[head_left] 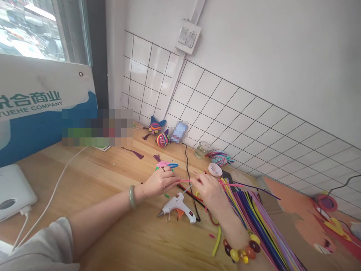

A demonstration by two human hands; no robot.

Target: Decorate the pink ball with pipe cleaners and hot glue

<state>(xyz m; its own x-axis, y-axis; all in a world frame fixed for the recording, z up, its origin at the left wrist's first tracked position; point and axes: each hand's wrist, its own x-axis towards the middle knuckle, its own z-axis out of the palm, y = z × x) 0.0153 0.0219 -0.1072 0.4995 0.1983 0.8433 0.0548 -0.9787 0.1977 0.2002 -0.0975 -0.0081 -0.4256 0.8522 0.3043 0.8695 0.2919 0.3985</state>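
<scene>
A thin pink pipe cleaner point(184, 181) stretches level between my two hands above the table. My left hand point(161, 181) pinches one end of it, and my right hand point(208, 189) grips it further along, its tail sticking out to the right. Just behind my left hand sits a pink-striped craft piece point(163, 164) with a blue loop, partly hidden by the fingers. Below both hands a white hot glue gun point(179, 207) rests on its wire stand, nozzle pointing left. Beside my right forearm lies a bundle of coloured pipe cleaners point(254, 214).
Against the wire-grid wall stand two striped craft heads point(163, 139), a glass jar point(202, 149) and a striped yarn-like piece point(220, 158). A small pink bowl point(215, 169) is behind my right hand. A white power bank-like box point(17, 192) with a cable sits left. Yellow scissors point(337, 227) lie far right.
</scene>
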